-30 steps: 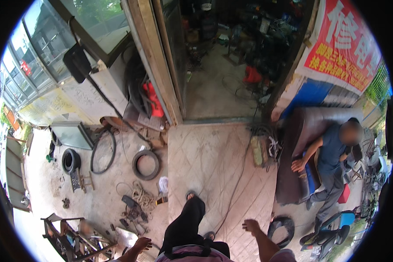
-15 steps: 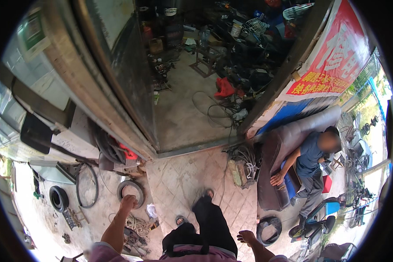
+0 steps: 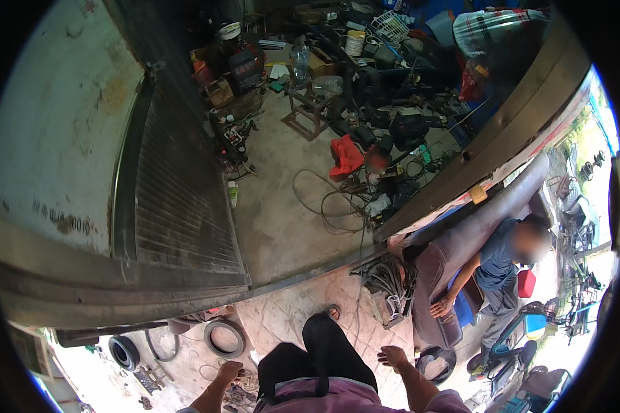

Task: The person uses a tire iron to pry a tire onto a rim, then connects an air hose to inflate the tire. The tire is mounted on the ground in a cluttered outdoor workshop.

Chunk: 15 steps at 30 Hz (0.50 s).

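My left hand (image 3: 229,372) hangs low beside my left leg with nothing visible in it, its fingers loosely bent. Nearest to it is a bare tyre (image 3: 224,338) lying flat on the ground. On the other side, my right hand (image 3: 393,357) is held out past my right thigh, empty, with its fingers half curled and a little apart. A dark tyre (image 3: 437,363) lies just to the right of that hand. Ahead of my feet, a metal door sill (image 3: 310,272) crosses the floor of an open doorway.
Inside, a red bag (image 3: 346,157), looped cable (image 3: 324,199), a small stool frame (image 3: 306,113) and heaped parts crowd the floor. A ribbed metal door (image 3: 179,199) stands at left. Another person (image 3: 499,255) sits on a brown sofa (image 3: 434,289) at right, near bundled hoses (image 3: 386,282).
I have stepped closer to the doorway, so the room inside shows larger. My left arm has swung back and down; my right hand has come slightly forward.
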Available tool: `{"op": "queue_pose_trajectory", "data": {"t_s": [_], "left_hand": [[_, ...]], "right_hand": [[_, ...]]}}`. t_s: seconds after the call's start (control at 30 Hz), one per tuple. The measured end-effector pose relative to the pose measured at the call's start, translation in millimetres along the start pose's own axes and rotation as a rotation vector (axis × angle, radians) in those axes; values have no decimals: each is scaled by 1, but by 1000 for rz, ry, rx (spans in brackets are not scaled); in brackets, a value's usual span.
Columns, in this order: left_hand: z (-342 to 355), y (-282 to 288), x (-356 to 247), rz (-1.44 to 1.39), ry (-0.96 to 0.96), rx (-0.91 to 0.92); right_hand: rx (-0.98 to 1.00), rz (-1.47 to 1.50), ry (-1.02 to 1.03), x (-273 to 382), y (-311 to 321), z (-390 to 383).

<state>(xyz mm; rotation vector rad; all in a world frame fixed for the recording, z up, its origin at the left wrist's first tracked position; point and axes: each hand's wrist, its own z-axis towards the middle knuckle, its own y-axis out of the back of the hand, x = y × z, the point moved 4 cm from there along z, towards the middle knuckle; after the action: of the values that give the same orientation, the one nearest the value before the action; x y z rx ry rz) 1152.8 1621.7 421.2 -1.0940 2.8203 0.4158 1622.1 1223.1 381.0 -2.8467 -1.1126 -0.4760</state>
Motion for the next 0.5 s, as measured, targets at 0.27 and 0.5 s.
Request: {"op": "queue_pose_trajectory", "data": {"t_s": [0.27, 0.5], "left_hand": [[25, 14, -174, -61, -249, 48], [38, 4, -311, 17, -182, -35]], "right_hand": [[-72, 104, 2, 117, 0, -31], [-141, 100, -87, 161, -21, -31]]}}
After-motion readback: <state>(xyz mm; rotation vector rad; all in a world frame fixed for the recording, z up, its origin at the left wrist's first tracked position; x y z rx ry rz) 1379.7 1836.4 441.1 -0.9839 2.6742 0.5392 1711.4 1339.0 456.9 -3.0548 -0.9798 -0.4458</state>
